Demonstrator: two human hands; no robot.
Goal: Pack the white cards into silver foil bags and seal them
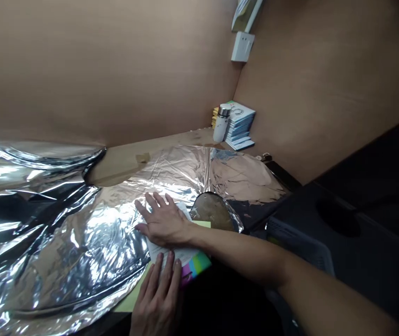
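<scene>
My right hand (162,221) lies flat with spread fingers on a white paper sheet (171,249), reaching in from the right. My left hand (155,298) comes up from the bottom, its fingertips against the paper's lower edge, and its thumb is hidden. Under the paper lies a pad with rainbow-striped edges (194,268), and pale yellow paper (132,296) shows below it. Just past my right hand sits a dark brown rounded piece (211,211) with crumpled foil at its edge. Wrinkled silver foil (80,224) spreads out to the left of both hands.
A white flask with a steel cap (222,123) and a stack of booklets (239,126) stand in the far corner. Brown walls (97,65) meet there, with a white wall plate (242,46) above. A black case (301,247) lies at the right.
</scene>
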